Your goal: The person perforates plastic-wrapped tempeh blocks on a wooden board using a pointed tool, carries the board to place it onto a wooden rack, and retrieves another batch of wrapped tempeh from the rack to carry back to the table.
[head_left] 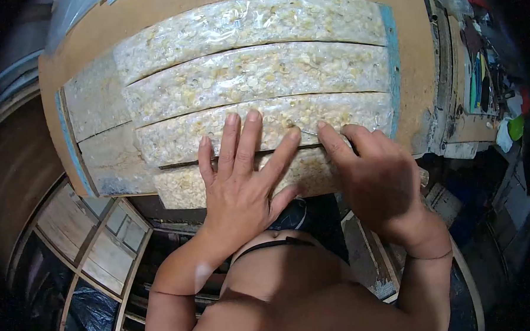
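Note:
My left hand (236, 172) lies palm down with its fingers spread across a long, film-covered strip of pale, yellowish flakes (181, 136). Its index fingertip is beside the end of a thin, shiny metal tool (308, 132). Fingers of my right hand (375, 172) are curled closed at the tool's other end, index finger forward; most of the tool is hidden under that hand. Nearest my body is another flaky strip (180, 187), partly covered by both hands, with a dark gap between it and the one behind. Two more film-covered strips (255, 74) lie farther back.
The strips rest on a brown board (417, 52) with blue edging (393, 71) at the right. Bare grey slabs (107, 148) lie at the left. Tools and coloured scraps (480, 85) crowd the far right. Wooden framing (103, 243) stands below the board.

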`<action>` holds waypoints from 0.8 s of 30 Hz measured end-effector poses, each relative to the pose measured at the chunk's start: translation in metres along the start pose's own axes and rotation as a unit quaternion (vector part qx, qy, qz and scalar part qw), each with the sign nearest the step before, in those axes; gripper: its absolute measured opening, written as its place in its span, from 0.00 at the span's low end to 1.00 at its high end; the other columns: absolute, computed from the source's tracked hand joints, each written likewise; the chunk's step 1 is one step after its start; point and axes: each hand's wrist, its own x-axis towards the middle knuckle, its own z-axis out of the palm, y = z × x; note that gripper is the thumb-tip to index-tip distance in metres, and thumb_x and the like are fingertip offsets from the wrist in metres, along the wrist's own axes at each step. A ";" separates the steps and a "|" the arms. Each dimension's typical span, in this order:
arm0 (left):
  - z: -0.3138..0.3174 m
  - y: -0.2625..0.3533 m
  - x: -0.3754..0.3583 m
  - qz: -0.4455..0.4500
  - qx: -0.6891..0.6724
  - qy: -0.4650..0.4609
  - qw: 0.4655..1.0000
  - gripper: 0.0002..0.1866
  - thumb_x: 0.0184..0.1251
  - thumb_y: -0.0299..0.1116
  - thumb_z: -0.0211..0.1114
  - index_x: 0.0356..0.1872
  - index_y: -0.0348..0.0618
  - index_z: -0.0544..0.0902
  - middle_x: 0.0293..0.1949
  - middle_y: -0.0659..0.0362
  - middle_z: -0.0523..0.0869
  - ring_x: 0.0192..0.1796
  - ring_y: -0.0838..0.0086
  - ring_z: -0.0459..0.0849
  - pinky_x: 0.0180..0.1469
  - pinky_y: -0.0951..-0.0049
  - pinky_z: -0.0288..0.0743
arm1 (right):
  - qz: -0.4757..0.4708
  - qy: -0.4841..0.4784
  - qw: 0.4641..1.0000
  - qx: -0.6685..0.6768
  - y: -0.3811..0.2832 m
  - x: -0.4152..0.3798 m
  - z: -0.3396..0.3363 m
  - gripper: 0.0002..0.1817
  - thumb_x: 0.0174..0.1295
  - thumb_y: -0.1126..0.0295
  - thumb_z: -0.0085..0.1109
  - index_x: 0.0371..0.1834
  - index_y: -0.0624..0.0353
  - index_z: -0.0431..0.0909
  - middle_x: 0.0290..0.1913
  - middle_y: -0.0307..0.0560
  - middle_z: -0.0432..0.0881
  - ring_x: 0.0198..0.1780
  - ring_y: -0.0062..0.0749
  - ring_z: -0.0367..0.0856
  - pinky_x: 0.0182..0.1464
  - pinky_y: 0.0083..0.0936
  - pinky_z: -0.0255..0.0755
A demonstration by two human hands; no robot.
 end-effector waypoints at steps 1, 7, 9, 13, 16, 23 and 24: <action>-0.001 0.001 0.000 0.004 0.004 -0.010 1.000 0.38 0.57 0.55 0.67 0.72 0.69 0.69 0.76 0.47 0.56 0.78 0.50 0.50 0.74 0.45 0.34 | 0.007 -0.004 1.000 0.003 -0.001 0.000 0.001 0.25 0.55 0.76 0.57 0.60 0.56 0.77 0.42 0.47 0.81 0.39 0.42 0.82 0.41 0.34 0.77; 0.000 0.001 0.000 0.009 0.025 -0.021 0.999 0.35 0.59 0.60 0.63 0.71 0.74 0.70 0.77 0.45 0.54 0.78 0.48 0.48 0.74 0.45 0.33 | -0.018 0.063 0.998 -0.022 0.001 0.001 0.013 0.23 0.53 0.70 0.56 0.56 0.55 0.76 0.34 0.42 0.76 0.32 0.34 0.79 0.32 0.30 0.74; 0.000 0.002 0.000 0.009 0.025 -0.020 0.999 0.35 0.59 0.61 0.62 0.71 0.74 0.70 0.77 0.45 0.54 0.78 0.49 0.48 0.73 0.44 0.33 | -0.011 0.062 0.998 -0.023 0.000 0.002 0.013 0.23 0.53 0.70 0.56 0.56 0.55 0.76 0.34 0.42 0.76 0.32 0.34 0.79 0.32 0.29 0.74; 0.000 0.001 0.000 0.006 0.025 -0.024 0.999 0.35 0.59 0.63 0.61 0.70 0.73 0.71 0.77 0.46 0.55 0.78 0.48 0.47 0.73 0.44 0.33 | 0.020 0.008 1.000 0.015 -0.003 0.001 0.003 0.26 0.54 0.76 0.58 0.60 0.55 0.76 0.42 0.48 0.81 0.38 0.43 0.82 0.40 0.36 0.77; 0.001 0.001 0.001 0.009 0.028 -0.022 0.999 0.35 0.60 0.65 0.59 0.70 0.73 0.71 0.76 0.46 0.55 0.78 0.48 0.48 0.73 0.43 0.33 | 0.007 0.000 1.000 0.023 -0.002 -0.001 0.003 0.27 0.54 0.76 0.58 0.61 0.55 0.76 0.42 0.48 0.81 0.38 0.43 0.82 0.40 0.36 0.77; 0.000 0.002 0.001 0.008 0.023 -0.026 0.999 0.34 0.63 0.68 0.54 0.70 0.73 0.72 0.76 0.46 0.55 0.78 0.47 0.48 0.73 0.42 0.32 | -0.021 0.034 0.999 -0.001 0.002 -0.001 0.009 0.25 0.54 0.70 0.56 0.59 0.56 0.74 0.36 0.43 0.76 0.33 0.35 0.79 0.33 0.30 0.74; 0.000 0.002 0.002 0.008 0.024 -0.026 0.999 0.34 0.63 0.68 0.54 0.70 0.73 0.72 0.76 0.46 0.55 0.78 0.47 0.48 0.73 0.42 0.32 | -0.020 0.039 0.999 -0.003 0.002 0.000 0.010 0.25 0.54 0.70 0.57 0.59 0.56 0.74 0.35 0.43 0.76 0.33 0.35 0.79 0.33 0.31 0.74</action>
